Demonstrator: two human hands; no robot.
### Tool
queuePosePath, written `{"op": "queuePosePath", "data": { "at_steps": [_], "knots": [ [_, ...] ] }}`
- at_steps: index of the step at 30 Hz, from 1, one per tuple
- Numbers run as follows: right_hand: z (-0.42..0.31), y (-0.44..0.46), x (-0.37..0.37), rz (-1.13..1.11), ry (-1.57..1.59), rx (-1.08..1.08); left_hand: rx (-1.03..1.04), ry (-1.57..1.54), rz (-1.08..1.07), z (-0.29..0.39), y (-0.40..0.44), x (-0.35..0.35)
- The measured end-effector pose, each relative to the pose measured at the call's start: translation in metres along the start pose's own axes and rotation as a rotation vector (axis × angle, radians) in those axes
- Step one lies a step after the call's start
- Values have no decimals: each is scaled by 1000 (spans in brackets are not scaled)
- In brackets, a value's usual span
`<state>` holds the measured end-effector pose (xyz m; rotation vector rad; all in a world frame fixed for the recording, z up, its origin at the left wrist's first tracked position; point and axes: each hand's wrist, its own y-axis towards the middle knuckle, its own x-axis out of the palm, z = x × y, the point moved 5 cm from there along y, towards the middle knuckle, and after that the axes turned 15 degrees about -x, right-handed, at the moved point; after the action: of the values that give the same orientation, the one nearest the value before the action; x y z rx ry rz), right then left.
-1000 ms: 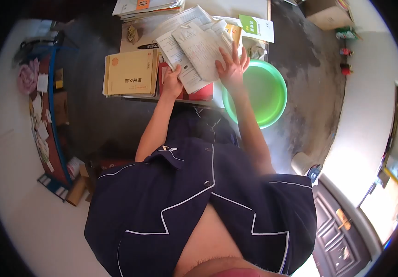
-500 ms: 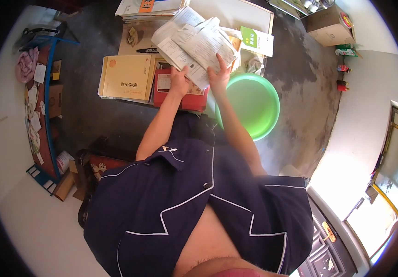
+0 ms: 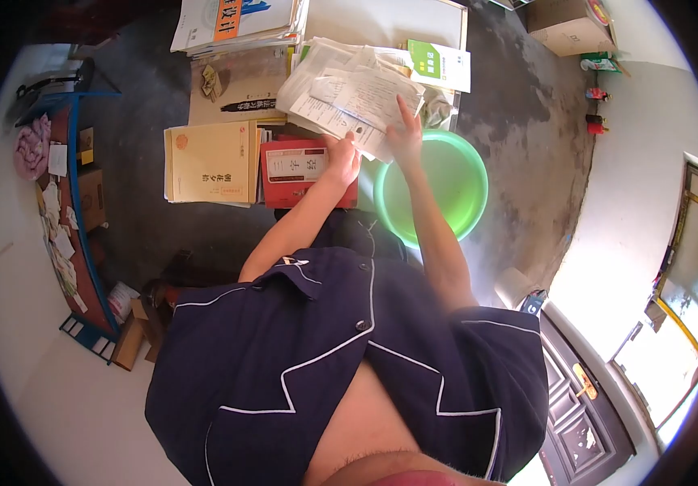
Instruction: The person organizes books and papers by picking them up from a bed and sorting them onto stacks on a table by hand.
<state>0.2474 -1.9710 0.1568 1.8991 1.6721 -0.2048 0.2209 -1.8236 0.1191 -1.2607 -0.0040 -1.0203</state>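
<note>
Printed papers [image 3: 357,101] in an uneven stack are held between my two hands over the table. My left hand [image 3: 342,158] grips the near left edge, thumb on top. My right hand [image 3: 405,139] grips the near right corner, its index finger stretched over the top sheet. Just under my left wrist lies a red book [image 3: 288,188] with a white label. To its left is a stack of books with a tan cover [image 3: 211,162]. A green-and-white booklet [image 3: 440,65] lies beyond my right hand.
A green plastic basin [image 3: 434,190] stands right of my right forearm. Magazines [image 3: 240,24] are piled at the table's far left, near a crumpled scrap [image 3: 210,81]. A cardboard box [image 3: 568,28] is at the far right. A blue-edged table [image 3: 82,219] with papers runs along the left.
The paper stack has been lowered and lies flatter, with its sheets more together. My hands have shifted slightly right, uncovering more of the red book. The view has tilted a little.
</note>
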Motion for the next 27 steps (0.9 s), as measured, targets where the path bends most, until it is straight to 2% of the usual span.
{"op": "queuePosePath", "data": {
  "at_steps": [7, 9, 10, 12, 14, 16, 17, 18, 19, 20, 22, 23, 24, 26, 27],
  "knots": [
    [19, 31, 25, -126, 30, -45, -125, -100, -59, 13, 19, -12],
    [31, 37, 28, -122, -63, -47, -345, -22, -44, 19, 17, -15],
    [37, 39, 29, -125, -61, -46, -344, -23, -42, 21, 23, -29],
    [42, 42, 27, -71, -69, -135, 90, 1017, -192, 39, 27, -50],
    [43, 35, 24, -75, -102, -68, 191, 1402, 19, 59, 25, -57],
    [41, 27, 22, -69, -138, 3, 96, 210, 170, 85, -3, -54],
    [34, 24, 24, -98, -312, -86, 91, 214, 168, 85, 3, -56],
    [27, 21, 28, -133, -485, -174, 301, 489, 185, 96, 5, -52],
    [26, 18, 39, -185, -438, -174, 513, 762, 198, 104, 6, -46],
    [24, 13, 50, -244, -397, -178, 509, 764, 198, 105, 14, -48],
    [16, 5, 70, -358, -424, -214, 823, 1565, 32, 102, 16, -14],
    [17, 2, 79, -452, -445, -189, 819, 1710, 7, 95, 33, -17],
    [19, -1, 85, -539, -479, -133, 820, 1710, 0, 95, 52, -26],
    [31, -4, 89, -568, -462, -111, 773, 1778, -130, 92, 78, -39],
    [34, -1, 89, -563, -466, -110, 695, 1714, -142, 95, 80, -38]
  ]
}}
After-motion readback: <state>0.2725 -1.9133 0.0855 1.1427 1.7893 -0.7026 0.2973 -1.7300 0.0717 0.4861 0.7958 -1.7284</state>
